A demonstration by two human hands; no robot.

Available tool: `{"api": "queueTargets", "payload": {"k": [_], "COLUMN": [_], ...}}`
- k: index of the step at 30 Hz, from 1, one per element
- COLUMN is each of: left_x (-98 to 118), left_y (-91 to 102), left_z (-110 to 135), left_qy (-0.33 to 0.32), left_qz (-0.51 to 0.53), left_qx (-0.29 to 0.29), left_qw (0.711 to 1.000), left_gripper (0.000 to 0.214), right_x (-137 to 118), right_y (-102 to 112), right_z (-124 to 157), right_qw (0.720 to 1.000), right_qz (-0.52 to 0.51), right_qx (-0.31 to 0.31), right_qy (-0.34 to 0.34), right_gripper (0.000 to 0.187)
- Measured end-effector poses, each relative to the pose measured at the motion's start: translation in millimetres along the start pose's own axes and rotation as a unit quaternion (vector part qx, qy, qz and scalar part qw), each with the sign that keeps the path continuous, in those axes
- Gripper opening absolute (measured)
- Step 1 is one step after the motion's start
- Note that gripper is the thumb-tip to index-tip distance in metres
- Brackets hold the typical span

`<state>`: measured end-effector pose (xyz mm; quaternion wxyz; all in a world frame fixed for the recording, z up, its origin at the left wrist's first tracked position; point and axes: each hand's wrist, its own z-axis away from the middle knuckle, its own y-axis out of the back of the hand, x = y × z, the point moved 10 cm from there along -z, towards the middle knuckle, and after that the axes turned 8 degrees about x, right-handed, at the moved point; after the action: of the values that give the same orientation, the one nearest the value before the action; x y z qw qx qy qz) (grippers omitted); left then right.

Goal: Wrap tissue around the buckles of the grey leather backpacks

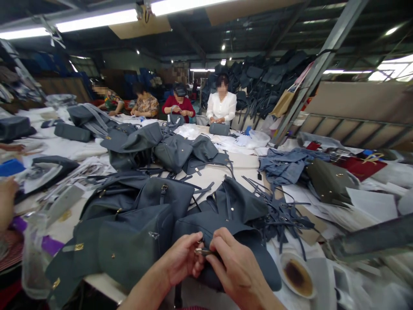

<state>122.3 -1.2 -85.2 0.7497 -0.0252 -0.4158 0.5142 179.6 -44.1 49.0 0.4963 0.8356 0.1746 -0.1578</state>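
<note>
In the head view my right hand [237,262] is closed, its thumb and fingers pinching a slim dark piece with a shiny metal end [202,251]. What kind of piece this is I cannot tell. Opposite it, my left hand [182,260] is curled with thumb and forefinger together at the metal end; its grip is partly hidden. Both hands are over a dark blue leather-like bag [264,262] lying on the table in front of me. Left of my hands sits another dark bag [132,245] with a gold-coloured clasp on its strap.
More dark bags [174,150] are heaped toward the table's middle. A bundle of thin straps [280,215] lies right. Near my right arm stands a bowl of brown liquid [298,275]. A plastic container [35,267] and another person's hand [7,202] are left. Several people sit opposite.
</note>
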Motion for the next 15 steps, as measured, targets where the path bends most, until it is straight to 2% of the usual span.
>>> {"api": "queueTargets", "payload": {"k": [4,7,10,15], "left_x": [3.6,18.8,37.3,65.3], "left_y": [-1.8,0.3,4.3,1.8], "left_z": [7.5,22.5,41.4,63.7], "left_qy": [-0.038,-0.122,-0.198,-0.285], "left_qz": [0.007,0.018,0.018,-0.117], "left_qx": [-0.007,-0.004,0.018,0.082], "left_qw": [0.999,0.992,0.980,0.948], "left_gripper": [0.045,0.045,0.041,0.022], "right_x": [4.7,17.0,21.6,18.6], "right_y": [-2.1,-3.6,-7.2,-10.8], "right_z": [1.6,4.9,7.5,6.4], "right_qw": [0.998,0.985,0.975,0.975], "right_qz": [-0.064,-0.164,-0.205,-0.206], "right_qx": [-0.003,-0.008,-0.017,-0.028], "right_qy": [0.007,-0.050,-0.080,-0.083], "right_gripper": [0.012,0.013,0.013,0.013]}}
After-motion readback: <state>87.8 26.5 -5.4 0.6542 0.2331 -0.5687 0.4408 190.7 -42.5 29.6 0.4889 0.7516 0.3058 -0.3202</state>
